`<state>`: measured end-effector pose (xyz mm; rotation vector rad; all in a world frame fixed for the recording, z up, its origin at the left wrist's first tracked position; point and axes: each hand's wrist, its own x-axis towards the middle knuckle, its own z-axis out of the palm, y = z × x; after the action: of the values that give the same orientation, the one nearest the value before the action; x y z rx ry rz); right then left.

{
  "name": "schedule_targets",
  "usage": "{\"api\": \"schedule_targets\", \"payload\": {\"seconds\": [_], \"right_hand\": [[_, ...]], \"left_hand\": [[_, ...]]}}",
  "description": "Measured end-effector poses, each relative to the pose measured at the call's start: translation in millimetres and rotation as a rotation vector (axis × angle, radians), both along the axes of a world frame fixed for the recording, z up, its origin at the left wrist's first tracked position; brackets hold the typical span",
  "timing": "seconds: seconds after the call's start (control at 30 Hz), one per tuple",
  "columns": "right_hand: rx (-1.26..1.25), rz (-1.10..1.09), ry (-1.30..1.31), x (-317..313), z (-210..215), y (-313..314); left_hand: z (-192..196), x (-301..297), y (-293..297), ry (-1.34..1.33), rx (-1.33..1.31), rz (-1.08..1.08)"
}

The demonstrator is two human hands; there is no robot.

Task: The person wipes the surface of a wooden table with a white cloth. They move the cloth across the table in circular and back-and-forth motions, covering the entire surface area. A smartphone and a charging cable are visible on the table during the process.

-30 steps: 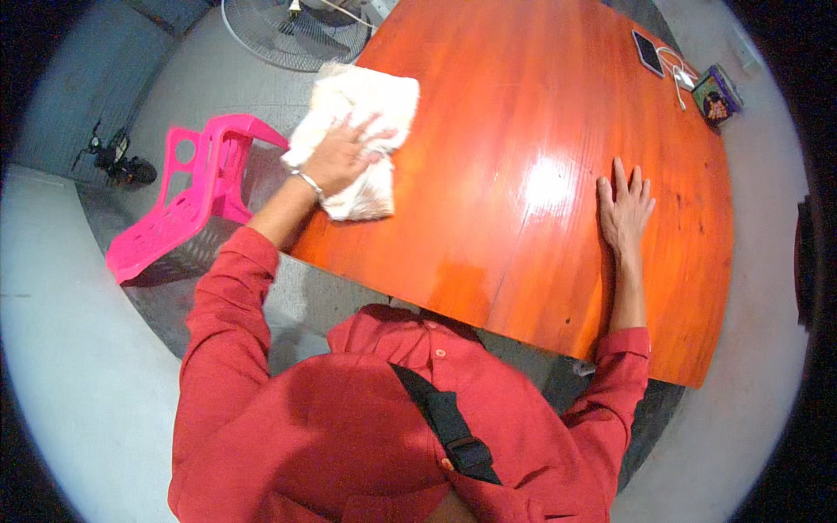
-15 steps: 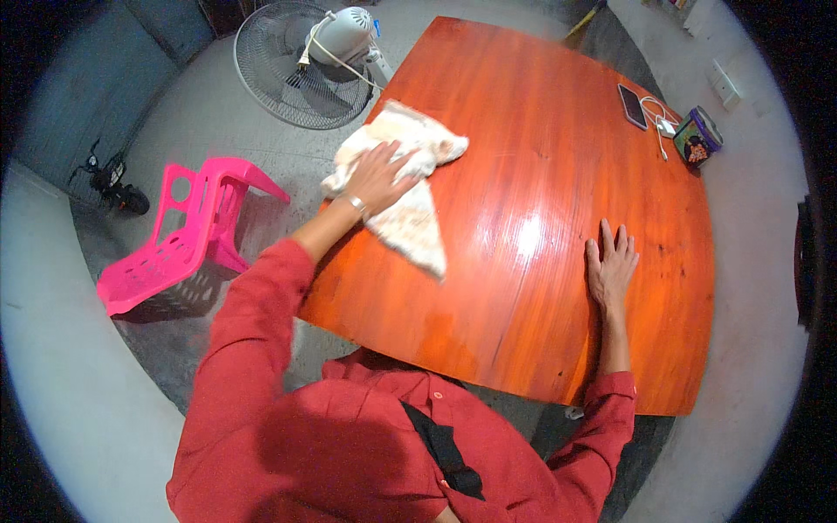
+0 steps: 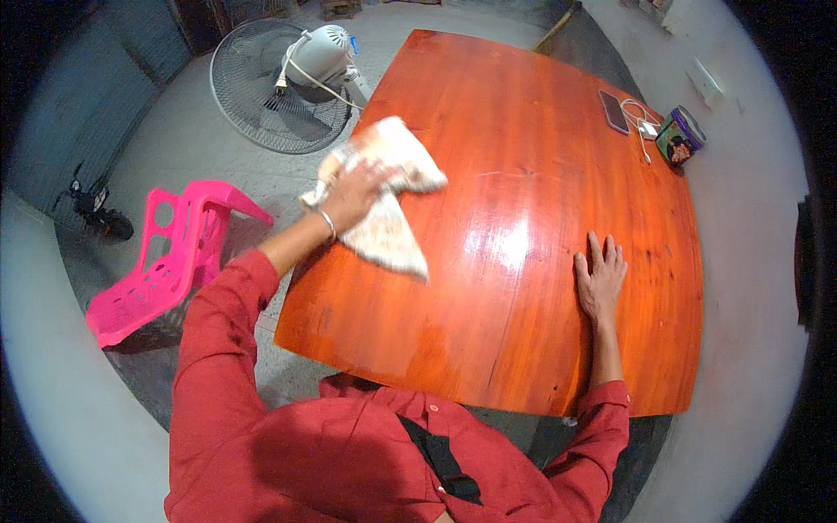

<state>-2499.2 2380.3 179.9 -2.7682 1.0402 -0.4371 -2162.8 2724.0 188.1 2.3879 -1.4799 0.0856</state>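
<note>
Head view, cloth: pale, brown-tinged cloth [image 3: 394, 237] spread at the left edge of the orange-brown wooden surface [image 3: 475, 340], and from my remote seat it appears to reach slightly past that edge.
Left hand: I see the left hand [image 3: 353, 193] palm down on the cloth, fingers extended rather than clenched, slightly blurred, with a pale bracelet [image 3: 328, 225] at the wrist.
Right hand: over on the other side, I've got the right hand [image 3: 602, 283] bare and flat on the wood, fingers stretched away from the body, grasping nothing.
Far right corner: phone [image 3: 614, 112] lying dark side up, white cable and adapter [image 3: 646, 131] next to it, and a purple-rimmed tub [image 3: 678, 138] just beside the adapter.
Fan: big grey fan [image 3: 279, 87] beyond the left edge, a cord draped over it.
Chair: bright pink plastic chair [image 3: 166, 270] on the floor, left of the surface.
</note>
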Motion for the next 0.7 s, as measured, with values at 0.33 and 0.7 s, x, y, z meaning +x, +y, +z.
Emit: {"api": "schedule_targets", "payload": {"seconds": [0.33, 0.7], "right_hand": [[0.022, 0.01, 0.002, 9, 10, 5], [-0.013, 0.023, 0.004, 2, -2, -3]], "left_hand": [[-25, 55, -159, -0.118, -0.092, 0.027], [30, -92, -45, -0.079, 0.125, -0.174]]}}
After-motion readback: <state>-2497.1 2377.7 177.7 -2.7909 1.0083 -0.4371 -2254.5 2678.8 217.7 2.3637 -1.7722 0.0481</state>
